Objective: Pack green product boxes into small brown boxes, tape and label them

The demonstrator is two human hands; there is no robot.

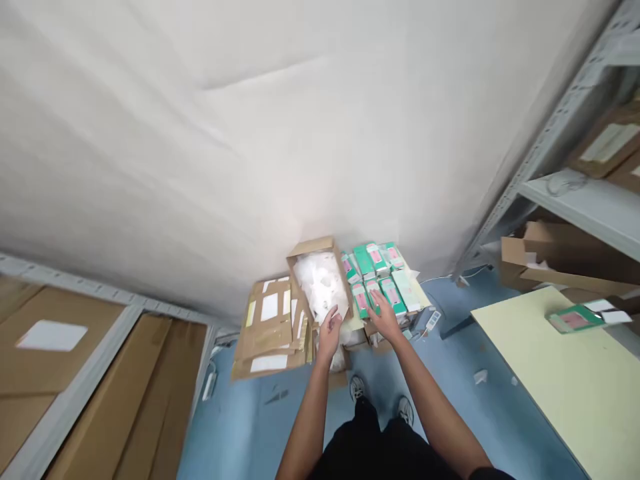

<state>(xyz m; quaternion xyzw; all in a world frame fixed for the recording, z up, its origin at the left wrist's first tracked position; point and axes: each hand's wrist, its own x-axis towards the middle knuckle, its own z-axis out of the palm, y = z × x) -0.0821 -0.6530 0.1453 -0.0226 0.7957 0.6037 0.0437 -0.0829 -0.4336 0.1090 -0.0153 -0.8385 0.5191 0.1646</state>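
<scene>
A cardboard box (311, 247) stands tilted against the wall side, filled with white, thin, plastic-looking items (320, 280). My left hand (329, 333) is at the near edge of this box, fingers curled together beside a small white piece; what they grip is too small to make out. To the right lie several green boxes with pink panels (391, 293), set in rows. Over the near row rests my right hand (384, 319), fingers spread and fingertips on or just above the boxes. A pale, whitish-green box (406, 291) lies at the right of the rows.
Flattened cardboard (265, 327) with white labels is stacked at left. A pale tabletop (545, 360) at right bears another green box (575, 319) with its flaps out. Shelving (575, 190) and an open carton (560, 250) stand at right; a power strip (433, 321) is near the boxes.
</scene>
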